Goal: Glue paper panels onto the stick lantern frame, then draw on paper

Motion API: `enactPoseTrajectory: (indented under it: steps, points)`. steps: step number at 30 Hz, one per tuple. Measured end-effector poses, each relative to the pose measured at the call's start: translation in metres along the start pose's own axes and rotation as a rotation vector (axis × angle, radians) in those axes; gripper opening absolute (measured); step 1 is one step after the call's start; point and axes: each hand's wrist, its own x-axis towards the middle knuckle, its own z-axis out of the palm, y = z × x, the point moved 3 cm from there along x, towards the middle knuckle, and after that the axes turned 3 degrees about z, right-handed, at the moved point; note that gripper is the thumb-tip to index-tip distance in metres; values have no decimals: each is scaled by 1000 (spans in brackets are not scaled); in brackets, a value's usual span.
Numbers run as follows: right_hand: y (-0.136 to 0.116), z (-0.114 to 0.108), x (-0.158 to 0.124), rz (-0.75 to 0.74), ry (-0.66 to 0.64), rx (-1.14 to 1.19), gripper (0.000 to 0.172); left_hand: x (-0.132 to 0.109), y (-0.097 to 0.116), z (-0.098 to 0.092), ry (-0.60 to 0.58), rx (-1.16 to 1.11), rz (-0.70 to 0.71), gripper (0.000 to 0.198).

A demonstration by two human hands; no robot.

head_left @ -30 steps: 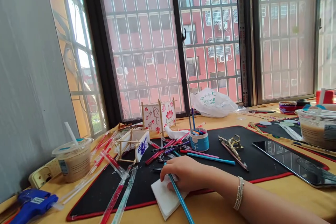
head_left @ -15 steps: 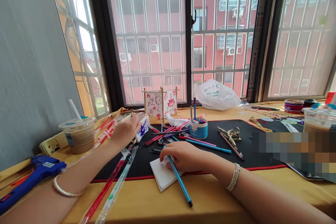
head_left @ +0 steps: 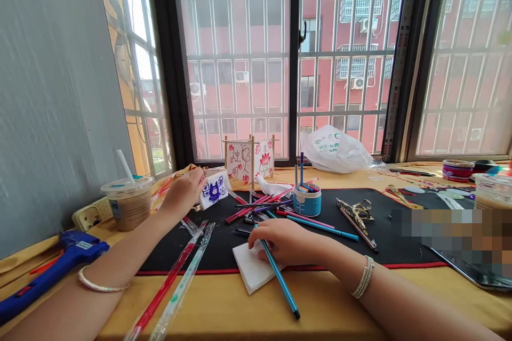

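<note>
My left hand [head_left: 184, 191] is closed at the edge of a small paper lantern [head_left: 215, 192], whose white panel carries dark blue drawings. Its far side is hidden behind my fingers. My right hand [head_left: 282, 241] rests on a folded white tissue [head_left: 251, 272], closed around a blue marker [head_left: 280, 278] whose black end points down toward the table's front edge. Loose markers [head_left: 260, 204] lie in a heap between my hands. Behind them stands a wooden-framed lantern [head_left: 240, 162] with pink lotus drawings and dark characters.
A blue marker pot [head_left: 307, 202] and a gold hair clip [head_left: 356, 216] sit on the black mat [head_left: 384, 245]. On the left are an iced drink cup [head_left: 130, 205] and a blue glue gun [head_left: 76, 256]. A white plastic bag [head_left: 336, 148] lies by the window.
The lantern in my left hand has turned, so its blue-drawn panel now faces me more fully. My right hand keeps the marker on the tissue. The whole view has shifted slightly.
</note>
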Motion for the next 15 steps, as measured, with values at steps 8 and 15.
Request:
enactPoseTrajectory:
  steps: [8,15]
  points:
    - [0,1,0,-10,-6,-11,26,0,-4,-22,140,-193,-32,21]
    - [1,1,0,8,-9,13,25,-4,-2,-24,234,-388,-25,29]
